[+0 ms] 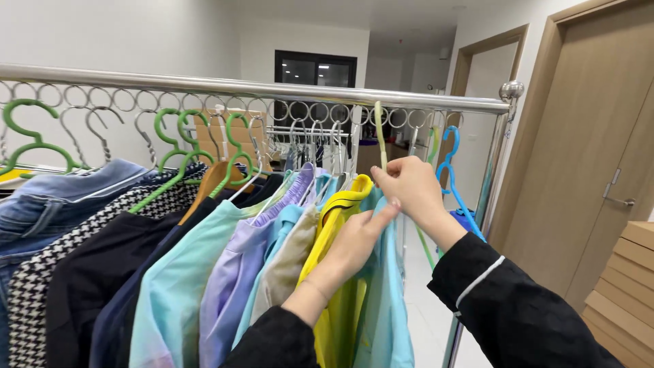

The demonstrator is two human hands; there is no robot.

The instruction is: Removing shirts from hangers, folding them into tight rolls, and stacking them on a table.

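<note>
— Under the shiny steel rail (272, 88) with its row of wire rings, what hangs there?

— Clothes packed close on the rack: a denim piece (48, 197) at the far left, a black-and-white houndstooth jacket (61, 252), a dark navy garment (95, 286), then smooth thin tops in mint (177, 279), lilac (228, 286) and beige (286, 272), and a bright yellow top (334, 232) with a black-trimmed collar.

— And the hands?

— The right hand (409, 187) is up by the rail, fingers pressed together, pinching the stem of a pale yellow hanger (379, 133) whose hook stands at the rail. The left hand (354, 242) lies against the yellow top's shoulder, fingers stretched out, fingertips touching the right hand. Both sleeves are black; the right one has a thin white stripe.

— Where is that hanger's garment?

— Just below the hands, between the beige top and a light blue one (388, 300).

— Other hangers?

— Green plastic ones (177, 146) with curled hooks, a wooden one (208, 180), thin wire hooks, and an empty blue hanger (449, 167) at the right end, near the rack's post.

— Anything beside the rack?

— Flat cardboard boxes (623, 286) stacked by a wooden door (586, 157).
</note>
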